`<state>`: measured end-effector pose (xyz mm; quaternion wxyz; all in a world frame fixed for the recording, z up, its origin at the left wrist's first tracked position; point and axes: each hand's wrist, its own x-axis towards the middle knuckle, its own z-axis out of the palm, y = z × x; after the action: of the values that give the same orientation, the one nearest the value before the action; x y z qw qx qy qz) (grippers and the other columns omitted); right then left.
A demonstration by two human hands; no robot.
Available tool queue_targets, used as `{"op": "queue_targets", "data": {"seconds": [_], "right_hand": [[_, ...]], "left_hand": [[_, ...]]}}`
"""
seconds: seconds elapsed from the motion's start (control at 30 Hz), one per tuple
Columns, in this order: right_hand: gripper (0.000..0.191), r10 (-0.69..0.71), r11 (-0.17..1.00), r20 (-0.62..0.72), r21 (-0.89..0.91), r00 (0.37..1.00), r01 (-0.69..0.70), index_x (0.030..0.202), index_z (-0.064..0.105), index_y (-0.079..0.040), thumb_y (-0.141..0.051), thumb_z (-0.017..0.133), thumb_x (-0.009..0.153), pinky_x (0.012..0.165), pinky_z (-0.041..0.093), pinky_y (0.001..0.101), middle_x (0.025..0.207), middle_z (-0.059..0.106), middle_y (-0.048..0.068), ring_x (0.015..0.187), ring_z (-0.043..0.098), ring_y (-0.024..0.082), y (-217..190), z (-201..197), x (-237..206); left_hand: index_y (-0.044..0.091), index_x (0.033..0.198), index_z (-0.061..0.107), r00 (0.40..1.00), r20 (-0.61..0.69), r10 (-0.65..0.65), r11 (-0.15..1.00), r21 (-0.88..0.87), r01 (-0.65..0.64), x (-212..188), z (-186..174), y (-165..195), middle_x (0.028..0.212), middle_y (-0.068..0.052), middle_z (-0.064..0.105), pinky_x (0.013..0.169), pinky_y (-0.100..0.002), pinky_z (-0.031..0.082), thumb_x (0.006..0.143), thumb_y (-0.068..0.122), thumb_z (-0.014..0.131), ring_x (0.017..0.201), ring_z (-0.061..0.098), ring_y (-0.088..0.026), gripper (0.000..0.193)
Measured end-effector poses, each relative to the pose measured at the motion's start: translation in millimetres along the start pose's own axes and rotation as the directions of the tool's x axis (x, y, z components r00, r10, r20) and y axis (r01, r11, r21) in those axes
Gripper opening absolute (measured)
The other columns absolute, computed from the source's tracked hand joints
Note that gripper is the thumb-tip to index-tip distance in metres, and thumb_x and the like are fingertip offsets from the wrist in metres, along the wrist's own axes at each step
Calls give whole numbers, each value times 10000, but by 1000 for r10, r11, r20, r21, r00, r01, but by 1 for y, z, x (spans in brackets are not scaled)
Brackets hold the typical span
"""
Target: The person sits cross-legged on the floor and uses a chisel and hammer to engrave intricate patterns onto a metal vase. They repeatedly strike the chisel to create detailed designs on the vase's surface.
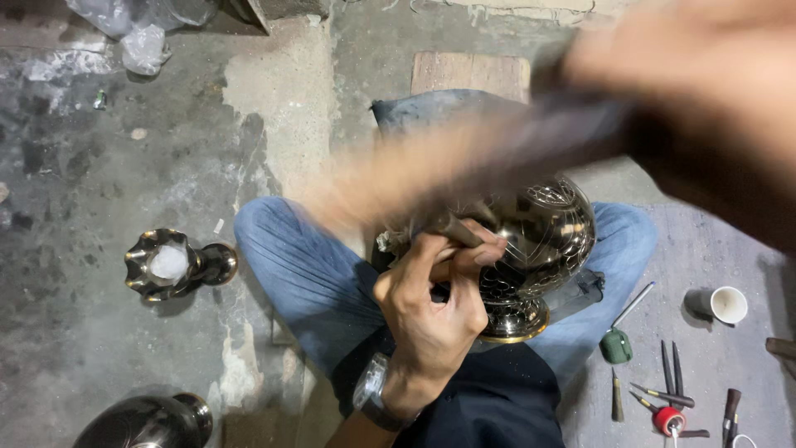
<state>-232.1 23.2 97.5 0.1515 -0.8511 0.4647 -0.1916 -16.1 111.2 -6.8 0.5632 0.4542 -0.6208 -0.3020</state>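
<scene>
A shiny dark metal vase (543, 236) with engraved patterns lies tilted across my lap, its gold-rimmed foot toward me. My left hand (431, 303), with a watch on the wrist, pinches a short chisel (458, 230) whose tip rests against the vase body. My right hand (705, 75) is raised at the upper right, heavily blurred, gripping a wooden hammer (464, 162) that streaks across above the chisel. I sit cross-legged in blue jeans on a concrete floor.
A fluted dark vase (166, 265) lies on the floor at left, and another dark vase (145, 423) sits at the bottom left. Several chisels and hand tools (667, 390) and a white cup (728, 304) lie at right. Crumpled plastic (141, 37) is at the top left.
</scene>
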Motion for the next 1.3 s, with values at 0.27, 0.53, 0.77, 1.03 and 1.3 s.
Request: {"op": "queue_targets", "data": {"seconds": [0.27, 0.53, 0.77, 1.03, 1.3], "right_hand": [[302, 81, 992, -20, 102, 997, -79, 1267, 671, -75, -98, 648, 967, 832, 575, 342, 1026, 700, 114, 936, 701, 197, 33, 9, -15], [367, 292, 935, -14, -204, 956, -289, 1345, 678, -65, -169, 589, 1006, 911, 551, 405, 1133, 698, 153, 1030, 667, 253, 63, 23, -42], [457, 347, 937, -68, 53, 935, -344, 1418, 548, -12, -69, 521, 966, 938, 573, 382, 1216, 661, 199, 1057, 679, 263, 75, 37, -102], [581, 466, 877, -173, 221, 868, -427, 1480, 438, 32, 37, 488, 901, 967, 589, 358, 1277, 622, 229, 1086, 689, 278, 44, 51, -149], [285, 392, 919, -555, 193, 734, -345, 1338, 526, 25, -94, 681, 1130, 944, 595, 303, 1176, 591, 182, 1066, 685, 220, 25, 100, -178]], "left_hand": [[7, 1076, 633, 987, 161, -11, 998, -59, 21, 12, -4, 0, 993, -62, 787, 821, -258, 670, 1004, -73, 628, 924, 817, -164, 107], [0, 1085, 680, 924, 375, 73, 997, -38, -64, 28, -11, -14, 970, -84, 789, 698, -258, 653, 970, -24, 642, 840, 798, -172, 123], [-26, 1223, 674, 784, 491, 380, 924, -171, -341, 43, -7, -38, 1130, -156, 741, 681, -221, 683, 1038, -53, 494, 938, 796, -196, 259], [55, 1209, 698, 614, 656, 439, 892, -239, -383, 60, 0, -40, 1030, -117, 779, 665, -255, 656, 995, 8, 646, 801, 786, -156, 225], [107, 1095, 719, 320, 910, 265, 916, -134, -378, 82, 3, -27, 785, -31, 756, 611, -249, 599, 852, -73, 602, 653, 701, -131, 324]]}}
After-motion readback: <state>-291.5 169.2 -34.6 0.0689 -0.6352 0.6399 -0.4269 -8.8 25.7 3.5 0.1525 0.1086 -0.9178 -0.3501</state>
